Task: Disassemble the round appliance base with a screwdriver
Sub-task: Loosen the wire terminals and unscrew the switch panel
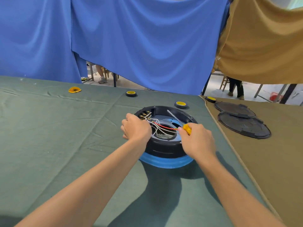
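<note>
The round appliance base (164,149) is black with a blue bottom ring and lies upside down and open on the green cloth. Inside it I see white, red and green wires and a terminal block at the far left. My left hand (136,128) grips the base's left rim, its fingers curled over the edge near the terminals. My right hand (196,140) holds a screwdriver (178,119) by its yellow handle. The metal shaft points away from me, its tip at the far inner wall of the base.
Two black round covers (242,123) lie on the brown cloth at the right. Three tape rolls (181,104) sit behind the base, and an orange-yellow piece (74,89) lies far left. Blue and tan curtains hang behind the table.
</note>
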A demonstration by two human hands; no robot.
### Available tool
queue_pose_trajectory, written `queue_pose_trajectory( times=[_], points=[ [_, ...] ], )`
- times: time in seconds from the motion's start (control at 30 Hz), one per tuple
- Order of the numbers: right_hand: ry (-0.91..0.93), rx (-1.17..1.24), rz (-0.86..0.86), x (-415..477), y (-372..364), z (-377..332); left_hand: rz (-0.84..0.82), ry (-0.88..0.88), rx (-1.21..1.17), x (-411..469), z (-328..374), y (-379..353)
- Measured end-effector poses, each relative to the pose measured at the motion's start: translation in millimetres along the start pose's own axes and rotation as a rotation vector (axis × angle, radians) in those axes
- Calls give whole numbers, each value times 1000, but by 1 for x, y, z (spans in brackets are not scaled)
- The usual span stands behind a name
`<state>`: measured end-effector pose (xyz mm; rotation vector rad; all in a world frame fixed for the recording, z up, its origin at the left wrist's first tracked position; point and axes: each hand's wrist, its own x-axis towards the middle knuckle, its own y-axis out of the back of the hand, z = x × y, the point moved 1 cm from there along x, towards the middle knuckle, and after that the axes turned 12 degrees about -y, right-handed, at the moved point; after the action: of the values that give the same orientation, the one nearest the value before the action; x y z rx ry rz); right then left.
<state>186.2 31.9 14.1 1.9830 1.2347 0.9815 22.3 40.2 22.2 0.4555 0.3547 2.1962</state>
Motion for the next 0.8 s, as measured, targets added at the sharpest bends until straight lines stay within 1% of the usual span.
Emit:
queue_pose_trajectory(
  times=[0.07,0.1,0.17,0.23,0.3,0.33,0.37,0.4,0.47,0.5,0.53,0.57,0.63,0.73,0.8],
  points=[
    [19,32,72,6,-4,0,12,-81,122,-1,-7,1],
    [36,65,65,13,-4,2,13,-125,154,2,-13,4],
    [61,120,-7,32,0,6,10,-164,141,12,-24,15],
    [100,57,-34,46,7,7,-10,-194,110,22,-32,24],
    [211,-137,103,47,13,2,-60,-316,128,31,-35,27],
    [263,-173,180,41,15,-4,-95,-386,125,33,-36,27],
    [294,-163,192,33,17,-10,-144,-448,96,34,-36,26],
    [310,-129,121,24,19,-17,-210,-500,57,35,-38,25],
    [319,-98,-153,5,18,-28,-312,-541,-1,34,-45,23],
    [314,-89,-271,-4,17,-32,-324,-547,-8,32,-48,23],
    [310,-75,-339,-9,17,-35,-327,-566,-1,32,-51,22],
    [310,-60,-362,-12,19,-38,-330,-596,23,32,-52,21],
    [325,-33,-353,-10,25,-45,-330,-648,69,32,-52,19],
    [271,94,-374,8,30,-51,-295,-633,19,33,-51,18],
    [230,221,-433,19,28,-52,-255,-626,-9,31,-53,15]
  ],
)
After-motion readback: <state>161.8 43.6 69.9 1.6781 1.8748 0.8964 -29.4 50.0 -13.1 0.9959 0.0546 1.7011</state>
